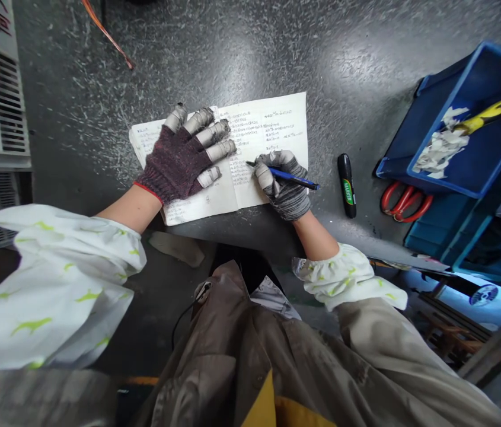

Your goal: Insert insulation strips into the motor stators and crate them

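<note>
a slim blue pen (292,178) is pinched in the right hand (282,184), gloved in grey striped knit, its dark tip over a folded white paper sheet (272,121); the small handwriting cannot be read. the sheet is pressed down by the spread left hand (179,159), in a maroon knit glove, its five fingers wrapped in grey tape. one black marker with a green label (347,185) is lying at 3 o'clock. one blue plastic tray (450,101) is seen at 2 o'clock, cut off by the frame, with white scraps (440,145) inside. red-handled scissors (405,201) are partly hidden beneath it.
</note>
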A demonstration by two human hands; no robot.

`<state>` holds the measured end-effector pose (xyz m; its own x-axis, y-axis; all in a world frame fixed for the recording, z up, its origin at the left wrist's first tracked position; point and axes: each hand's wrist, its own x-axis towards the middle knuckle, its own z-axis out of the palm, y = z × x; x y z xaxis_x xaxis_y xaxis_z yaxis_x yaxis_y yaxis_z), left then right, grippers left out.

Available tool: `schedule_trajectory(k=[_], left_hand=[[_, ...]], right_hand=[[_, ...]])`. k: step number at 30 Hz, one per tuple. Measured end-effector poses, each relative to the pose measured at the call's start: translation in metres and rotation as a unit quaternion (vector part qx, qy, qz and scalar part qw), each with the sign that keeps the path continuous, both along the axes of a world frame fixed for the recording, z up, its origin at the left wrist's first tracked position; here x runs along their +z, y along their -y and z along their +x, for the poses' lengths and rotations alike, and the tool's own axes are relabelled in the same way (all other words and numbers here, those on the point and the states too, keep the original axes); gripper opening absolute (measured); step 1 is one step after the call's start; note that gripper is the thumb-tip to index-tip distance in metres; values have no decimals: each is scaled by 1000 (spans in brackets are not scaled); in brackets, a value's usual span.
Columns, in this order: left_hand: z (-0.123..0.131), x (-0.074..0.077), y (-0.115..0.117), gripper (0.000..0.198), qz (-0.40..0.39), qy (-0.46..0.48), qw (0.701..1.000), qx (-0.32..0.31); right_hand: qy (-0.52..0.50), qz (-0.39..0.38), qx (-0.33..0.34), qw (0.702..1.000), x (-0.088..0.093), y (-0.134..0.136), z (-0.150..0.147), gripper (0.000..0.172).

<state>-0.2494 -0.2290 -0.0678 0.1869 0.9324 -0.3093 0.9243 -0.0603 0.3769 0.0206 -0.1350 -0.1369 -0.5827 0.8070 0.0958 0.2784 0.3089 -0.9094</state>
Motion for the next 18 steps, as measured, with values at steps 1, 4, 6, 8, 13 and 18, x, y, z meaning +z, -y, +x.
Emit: schedule_trajectory(k=[1, 4, 6, 8, 13, 18], left_hand=[[0, 1, 0, 77, -6, -4, 1000, 1], [2, 3, -1, 78, -11, -12, 1000, 0], [2, 4, -1, 79, -8, -14, 1000, 3], [2, 3, 0, 79, 1, -5, 1000, 14], [-1, -3, 1, 85, 17, 9, 1000, 23], [-1, -4, 1, 90, 23, 2, 1000, 18]], right_hand=[[11, 14, -3, 1000, -3, -2, 3, 41], [8, 37, -7, 999, -11, -4, 14, 41], [2, 38, -6, 999, -13, -3, 18, 42], [4, 37, -7, 999, -15, -1, 19, 41], [8, 50, -5, 999, -18, 1, 18, 38], [7, 55, -5, 998, -15, 0, 19, 39]])
